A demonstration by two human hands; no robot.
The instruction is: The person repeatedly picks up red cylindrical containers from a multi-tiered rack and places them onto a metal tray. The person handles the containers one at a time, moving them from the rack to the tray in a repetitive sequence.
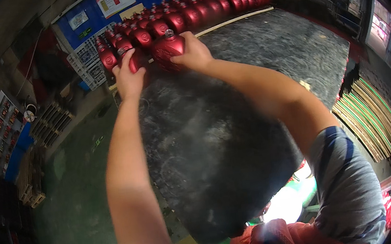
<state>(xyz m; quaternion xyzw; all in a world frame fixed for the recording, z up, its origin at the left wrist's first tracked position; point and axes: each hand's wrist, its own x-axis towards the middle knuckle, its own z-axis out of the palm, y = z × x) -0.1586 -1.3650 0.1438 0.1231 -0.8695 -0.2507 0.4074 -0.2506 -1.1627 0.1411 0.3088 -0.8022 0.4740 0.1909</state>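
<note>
My left hand [129, 79] grips a red bottle [134, 62] with its thumb and fingers on opposite sides. Close by, my right hand [192, 53] is wrapped around the right side of a second red bottle [165, 51], whose clear neck points up. Both bottles are at the far end of a dark, scuffed table [190, 137], in front of rows of similar red bottles [191, 12]. A thin pale wooden strip [234, 21] runs along the near side of those rows, partly hidden behind my right hand and its bottle.
White plastic crates [87, 58] stand beyond the table's far left corner. Wooden pallets [50, 119] and a shelf rack [0, 131] are at the left. Stacked boards [371, 118] lie off the table's right edge. A bright light [286, 202] shines near my body.
</note>
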